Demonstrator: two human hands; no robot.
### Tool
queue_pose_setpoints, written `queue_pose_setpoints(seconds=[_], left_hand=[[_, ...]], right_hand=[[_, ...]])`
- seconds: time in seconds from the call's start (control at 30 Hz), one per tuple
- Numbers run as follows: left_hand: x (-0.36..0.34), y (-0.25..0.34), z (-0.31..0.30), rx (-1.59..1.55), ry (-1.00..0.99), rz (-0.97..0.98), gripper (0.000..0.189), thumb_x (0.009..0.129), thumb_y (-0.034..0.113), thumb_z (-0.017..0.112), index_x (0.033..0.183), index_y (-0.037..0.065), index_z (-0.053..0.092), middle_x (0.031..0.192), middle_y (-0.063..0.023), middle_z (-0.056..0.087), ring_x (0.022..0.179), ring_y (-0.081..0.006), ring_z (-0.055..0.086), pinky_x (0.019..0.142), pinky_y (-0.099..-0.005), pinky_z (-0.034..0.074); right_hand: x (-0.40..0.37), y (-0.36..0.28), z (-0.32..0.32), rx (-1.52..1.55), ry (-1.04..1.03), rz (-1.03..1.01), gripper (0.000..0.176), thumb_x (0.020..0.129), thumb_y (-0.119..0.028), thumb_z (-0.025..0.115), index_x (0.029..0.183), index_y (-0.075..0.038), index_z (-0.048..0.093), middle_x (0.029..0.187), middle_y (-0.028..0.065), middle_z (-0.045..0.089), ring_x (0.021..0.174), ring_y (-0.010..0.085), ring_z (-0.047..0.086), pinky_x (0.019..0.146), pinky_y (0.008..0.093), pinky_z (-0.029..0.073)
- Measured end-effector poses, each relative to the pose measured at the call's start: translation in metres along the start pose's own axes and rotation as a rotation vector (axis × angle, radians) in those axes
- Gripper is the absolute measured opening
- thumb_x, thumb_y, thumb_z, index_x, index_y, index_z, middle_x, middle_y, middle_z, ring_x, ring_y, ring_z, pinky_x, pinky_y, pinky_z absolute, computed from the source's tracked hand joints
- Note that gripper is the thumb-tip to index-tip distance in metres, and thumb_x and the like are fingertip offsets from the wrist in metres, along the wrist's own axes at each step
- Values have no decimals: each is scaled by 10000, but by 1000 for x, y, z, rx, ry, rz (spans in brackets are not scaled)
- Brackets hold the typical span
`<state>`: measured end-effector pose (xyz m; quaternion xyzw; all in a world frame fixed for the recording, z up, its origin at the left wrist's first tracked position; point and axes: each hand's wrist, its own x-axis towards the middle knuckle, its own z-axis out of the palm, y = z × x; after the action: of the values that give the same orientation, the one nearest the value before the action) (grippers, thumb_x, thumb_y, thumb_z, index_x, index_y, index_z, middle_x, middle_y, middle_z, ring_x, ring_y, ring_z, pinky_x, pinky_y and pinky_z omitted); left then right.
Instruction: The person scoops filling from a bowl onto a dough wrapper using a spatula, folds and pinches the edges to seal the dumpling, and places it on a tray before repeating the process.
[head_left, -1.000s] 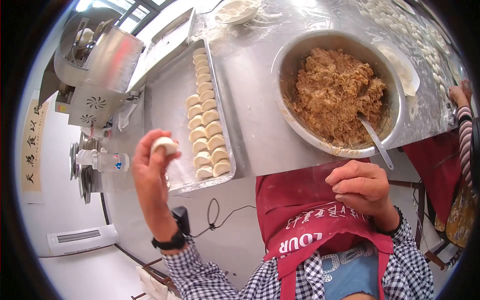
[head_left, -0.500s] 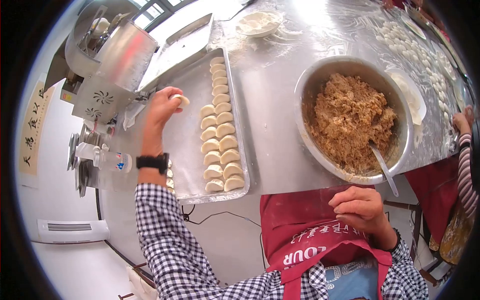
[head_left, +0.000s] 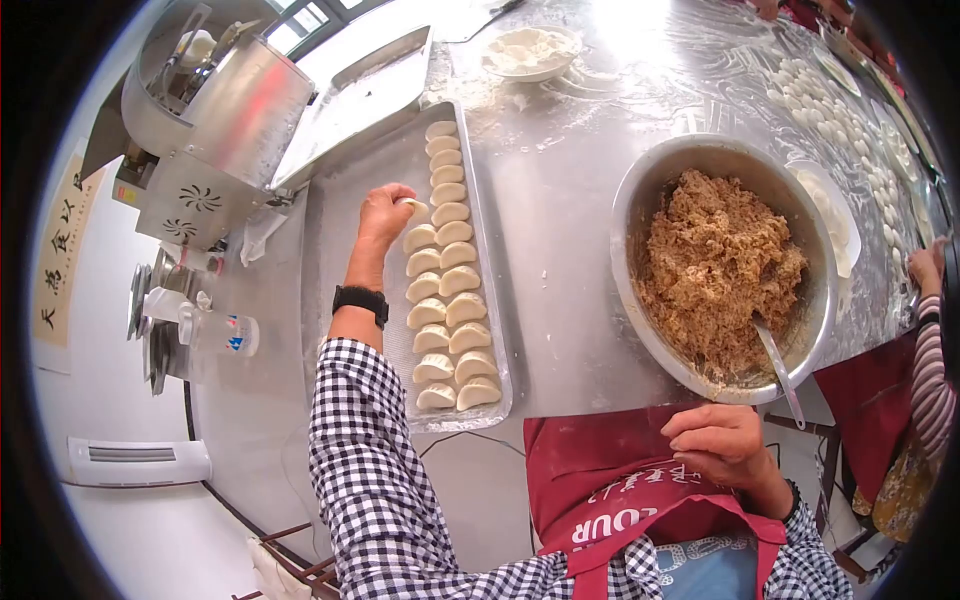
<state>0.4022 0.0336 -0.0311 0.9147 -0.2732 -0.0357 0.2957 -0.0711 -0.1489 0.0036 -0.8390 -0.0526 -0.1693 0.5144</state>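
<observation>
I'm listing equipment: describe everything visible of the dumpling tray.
The tray is shallow, rectangular, silvery and metal-looking, with a raised rim, lying flat on the table. Dumplings rest in two visible columns towards its right side. The left hand holds another over it; the sleeve hides its near left part.

One pale dumpling (head_left: 418,210) — partly hidden — heads the shorter row (head_left: 427,312)

The scene is bright, with the window (head_left: 306,20) at upper left almost white. The steel table (head_left: 560,250) has strong glare near the top. Straight lines bend toward the edges; 4 corners are black.
</observation>
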Motion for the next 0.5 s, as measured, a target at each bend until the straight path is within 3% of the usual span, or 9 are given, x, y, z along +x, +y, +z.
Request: queue_pose_setpoints(seconds=[0.5], left_hand=[[-10, 6, 9, 75, -17, 40, 228, 702, 40, 542, 868, 87, 690, 839, -90, 682, 791, -198, 657, 737, -291, 501]], right_hand=[[-1, -4, 3, -10, 4, 17, 166, 644, 14, 711, 777, 1, 612, 849, 116, 642, 702, 239, 639, 597, 299, 517]])
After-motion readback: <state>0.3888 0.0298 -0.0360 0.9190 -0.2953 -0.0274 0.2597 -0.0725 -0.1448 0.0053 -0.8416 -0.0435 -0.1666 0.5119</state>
